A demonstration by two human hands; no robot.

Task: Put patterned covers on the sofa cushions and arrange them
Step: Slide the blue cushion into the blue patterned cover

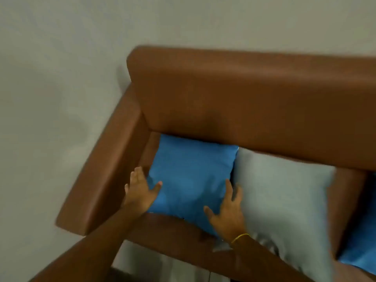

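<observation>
A plain blue cushion (191, 178) leans in the left corner of a brown sofa (244, 94). My left hand (141, 190) lies flat against the cushion's left edge, fingers spread. My right hand (227, 212) presses on its lower right edge, fingers apart, with a yellow band on the wrist. A grey cushion (284, 200) leans right beside the blue one, touching it. Part of another blue cushion (360, 249) shows at the right edge. The picture is blurred, and neither hand clearly grips anything.
The sofa's left armrest (101, 169) runs along my left arm. A pale grey wall (81, 47) fills the area behind and left of the sofa. Light floor (162, 267) shows below the seat's front edge.
</observation>
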